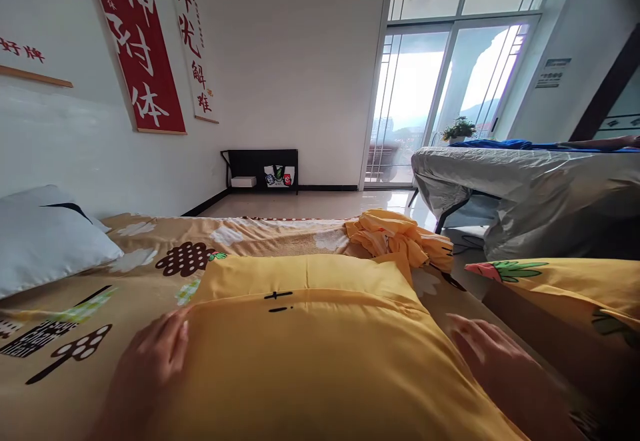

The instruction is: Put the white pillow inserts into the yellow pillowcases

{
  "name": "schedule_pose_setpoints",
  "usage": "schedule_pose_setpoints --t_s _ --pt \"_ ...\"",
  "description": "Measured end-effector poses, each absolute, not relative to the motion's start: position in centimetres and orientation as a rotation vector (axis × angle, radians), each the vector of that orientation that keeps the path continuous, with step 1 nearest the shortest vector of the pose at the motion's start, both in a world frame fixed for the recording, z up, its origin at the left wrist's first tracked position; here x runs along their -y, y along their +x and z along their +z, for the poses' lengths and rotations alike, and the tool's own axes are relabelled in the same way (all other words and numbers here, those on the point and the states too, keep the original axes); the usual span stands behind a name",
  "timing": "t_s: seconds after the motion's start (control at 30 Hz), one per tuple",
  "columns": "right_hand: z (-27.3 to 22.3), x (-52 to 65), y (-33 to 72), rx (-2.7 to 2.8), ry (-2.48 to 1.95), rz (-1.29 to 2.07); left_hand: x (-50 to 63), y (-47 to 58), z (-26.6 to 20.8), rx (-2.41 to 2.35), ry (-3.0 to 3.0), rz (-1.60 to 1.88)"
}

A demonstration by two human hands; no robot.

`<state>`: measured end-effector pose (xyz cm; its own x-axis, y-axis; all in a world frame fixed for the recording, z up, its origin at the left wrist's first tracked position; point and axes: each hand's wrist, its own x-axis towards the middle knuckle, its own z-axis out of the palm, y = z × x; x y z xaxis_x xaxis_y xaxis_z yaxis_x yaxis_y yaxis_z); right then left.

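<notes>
A yellow pillow (300, 361) in its case lies flat in front of me on the patterned bed sheet (145, 294). Across its far end runs a fold of the case (310, 271), with small black marks close to it. My left hand (155, 354) is at the pillow's left side, fingers stretched forward along the edge. On the opposite side, my right hand (493, 354) rests by the right edge, its fingers extended too. Both hands are slightly blurred, and neither grips the cloth visibly. Just beyond the pillow's far right corner sits a crumpled yellow-orange cloth (395, 234).
White pillows (55, 244) lie at the left. Another yellow fabric piece (565, 288) with a printed carrot-like shape is at the right. Behind it stands a table (500, 168) under a silvery plastic cover. A low black shelf (260, 161) stands against the far wall.
</notes>
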<state>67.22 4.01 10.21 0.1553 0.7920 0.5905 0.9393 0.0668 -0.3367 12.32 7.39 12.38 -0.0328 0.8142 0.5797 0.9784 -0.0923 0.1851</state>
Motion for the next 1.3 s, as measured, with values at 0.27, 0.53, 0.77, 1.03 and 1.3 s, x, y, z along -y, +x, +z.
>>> schedule_pose_setpoints --t_s 0.27,0.53,0.77,1.03,1.3 --pt "15.0 -12.0 53.4 2.151 -1.438 -0.093 -14.4 26.0 17.6 1.498 -2.544 -0.631" --pt "8.0 -14.1 55.8 2.14 -1.596 0.049 -17.7 25.1 11.0 1.623 -2.737 -0.48" --pt "4.1 -13.1 63.0 1.995 -1.817 -0.029 -17.9 18.6 9.3 1.801 -2.469 -0.587" --pt "-1.1 -7.6 69.0 1.828 -2.044 -0.177 -18.3 16.2 7.0 1.845 -2.44 -0.773" --pt "-2.8 5.5 71.5 1.444 -2.02 -0.324 -19.1 15.5 6.3 1.882 -2.497 -0.973"
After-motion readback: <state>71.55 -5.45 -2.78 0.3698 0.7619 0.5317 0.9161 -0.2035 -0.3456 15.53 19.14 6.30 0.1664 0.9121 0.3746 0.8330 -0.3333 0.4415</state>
